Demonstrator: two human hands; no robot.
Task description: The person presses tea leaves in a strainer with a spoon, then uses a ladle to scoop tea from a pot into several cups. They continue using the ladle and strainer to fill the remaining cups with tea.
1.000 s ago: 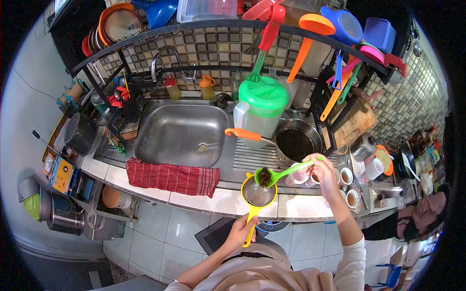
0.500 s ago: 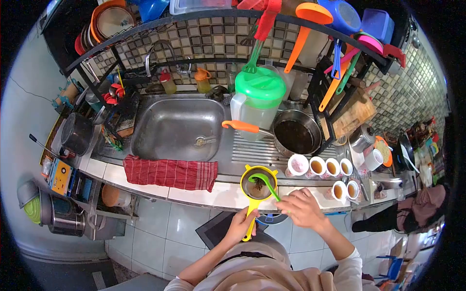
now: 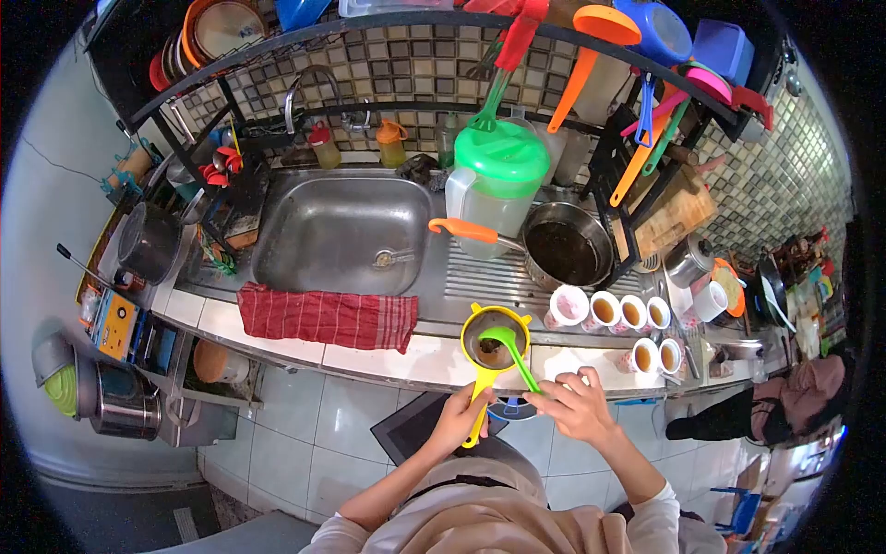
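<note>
My left hand (image 3: 459, 420) is closed around the handle of a yellow strainer (image 3: 484, 380) at the counter's front edge. Dark wet residue lies in the strainer's mesh bowl. Between the fingertips of my right hand (image 3: 578, 406) is the handle of a small green ladle (image 3: 524, 366), whose head is inside the strainer. Whatever stands under the strainer is hidden. Right of it, several patterned cups (image 3: 604, 312) stand in a row, most with amber liquid; two more cups (image 3: 643, 356) are in front. Behind them sits a saucepan (image 3: 568, 245) with dark liquid and an orange handle.
A steel sink (image 3: 341, 235) lies at the left, with a red checked cloth (image 3: 328, 317) on its front edge. A green-lidded pitcher (image 3: 498, 185) stands behind the saucepan handle. Utensils hang from a black rack (image 3: 388, 26) overhead. Another person (image 3: 798, 397) is at far right.
The green ladle's head has shifted slightly right within the strainer. Some fingers of my right hand have lifted and spread a little. The whole view has moved slightly.
</note>
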